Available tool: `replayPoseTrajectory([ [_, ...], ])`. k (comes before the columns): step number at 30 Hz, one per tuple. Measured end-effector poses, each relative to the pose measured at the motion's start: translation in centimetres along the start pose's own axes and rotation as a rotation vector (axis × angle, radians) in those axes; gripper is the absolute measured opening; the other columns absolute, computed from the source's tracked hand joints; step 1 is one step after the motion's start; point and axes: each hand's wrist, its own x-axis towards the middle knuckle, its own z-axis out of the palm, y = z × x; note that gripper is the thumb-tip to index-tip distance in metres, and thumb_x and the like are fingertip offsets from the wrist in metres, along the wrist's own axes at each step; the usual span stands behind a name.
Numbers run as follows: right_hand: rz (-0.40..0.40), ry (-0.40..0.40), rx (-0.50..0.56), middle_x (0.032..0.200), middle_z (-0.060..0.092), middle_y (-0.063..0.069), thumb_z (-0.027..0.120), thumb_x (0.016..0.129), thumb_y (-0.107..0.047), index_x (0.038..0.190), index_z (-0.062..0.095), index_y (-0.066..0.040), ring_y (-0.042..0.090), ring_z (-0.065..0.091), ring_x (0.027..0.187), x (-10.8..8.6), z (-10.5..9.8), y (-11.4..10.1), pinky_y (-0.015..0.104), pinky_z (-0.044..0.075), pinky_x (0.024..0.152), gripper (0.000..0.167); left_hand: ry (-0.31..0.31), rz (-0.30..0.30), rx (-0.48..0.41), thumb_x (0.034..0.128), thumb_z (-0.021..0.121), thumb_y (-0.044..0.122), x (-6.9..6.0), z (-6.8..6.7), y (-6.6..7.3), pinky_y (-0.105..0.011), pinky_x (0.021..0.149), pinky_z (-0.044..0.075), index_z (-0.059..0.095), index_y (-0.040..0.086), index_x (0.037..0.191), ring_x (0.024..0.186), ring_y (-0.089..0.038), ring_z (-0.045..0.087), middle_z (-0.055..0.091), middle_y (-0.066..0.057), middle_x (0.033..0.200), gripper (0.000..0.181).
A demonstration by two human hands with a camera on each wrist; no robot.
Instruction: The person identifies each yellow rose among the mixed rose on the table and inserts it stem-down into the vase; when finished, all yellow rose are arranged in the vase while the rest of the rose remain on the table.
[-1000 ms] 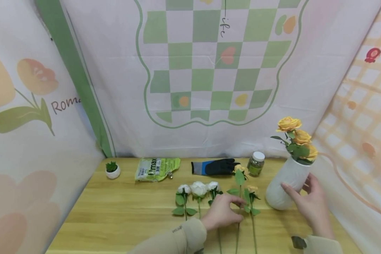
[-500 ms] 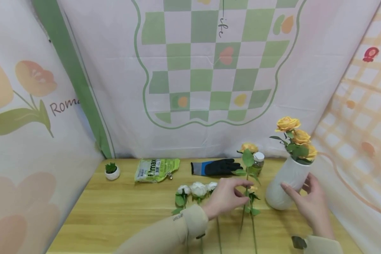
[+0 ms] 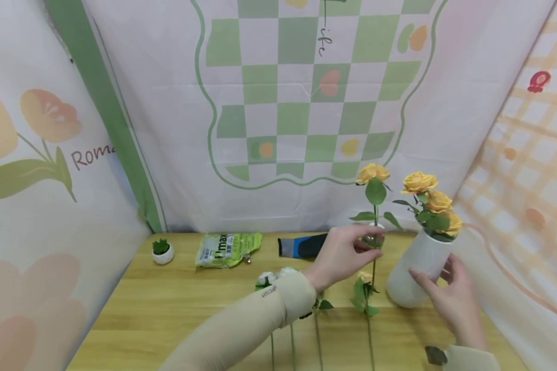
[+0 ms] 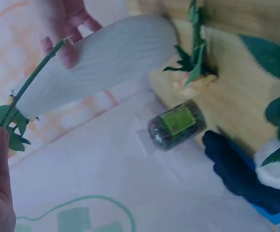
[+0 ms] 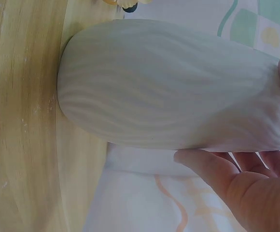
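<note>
My left hand (image 3: 348,252) pinches the stem of a yellow rose (image 3: 372,174), held upright left of the vase; the cut stem end shows in the left wrist view. My right hand (image 3: 459,304) grips a white ribbed vase (image 3: 415,273), thumb in front and fingers behind. The vase leans to the right. Several yellow roses (image 3: 438,201) stand in its mouth. Another yellow rose (image 3: 364,278) lies on the table beneath my left hand. White roses (image 3: 265,278) lie further left, partly hidden by my left forearm.
A lidded jar (image 4: 178,123) stands behind the held stem. A black and blue glove (image 3: 306,246) lies at the back, partly covered by my left hand. Further left are a green and white bag (image 3: 227,250) and a small potted plant (image 3: 162,251). Printed cloth walls surround the wooden table (image 3: 167,309).
My left hand has picked up one yellow rose from the table and raised it, moving it toward the vase. The right hand and vase have stayed in place.
</note>
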Motion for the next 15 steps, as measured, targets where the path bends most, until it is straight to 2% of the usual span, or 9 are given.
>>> replayPoseTrajectory([
  [4, -0.005, 0.002, 0.010, 0.162, 0.036, 0.038, 0.084, 0.096, -0.041, 0.168, 0.023, 0.002, 0.063, 0.045, 0.138, 0.1, 0.2, 0.1, 0.080, 0.042, 0.103, 0.104, 0.034, 0.055, 0.011, 0.0992, 0.081, 0.014, 1.9, -0.4, 0.7, -0.005, 0.077, 0.054, 0.072, 0.018, 0.139, 0.088, 0.014, 0.068, 0.075, 0.003, 0.130, 0.041],
  [8, -0.013, -0.002, 0.020, 0.163, 0.036, 0.037, 0.084, 0.097, -0.040, 0.168, 0.023, 0.002, 0.063, 0.044, 0.138, 0.1, 0.2, 0.3, 0.081, 0.041, 0.104, 0.103, 0.072, 0.084, -0.018, 0.0993, 0.081, 0.013, 3.2, -0.4, 1.5, -0.006, 0.079, 0.054, 0.072, 0.017, 0.139, 0.091, 0.013, 0.069, 0.073, 0.003, 0.135, 0.041],
  [15, -0.013, -0.007, 0.019, 0.165, 0.034, 0.036, 0.082, 0.098, -0.042, 0.169, 0.022, 0.001, 0.064, 0.042, 0.140, 0.3, 0.1, 0.7, 0.081, 0.039, 0.105, 0.103, 0.157, 0.167, -0.073, 0.0980, 0.082, 0.011, 5.3, 0.0, 2.5, -0.007, 0.081, 0.055, 0.073, 0.010, 0.137, 0.093, 0.008, 0.072, 0.074, -0.003, 0.134, 0.040],
])
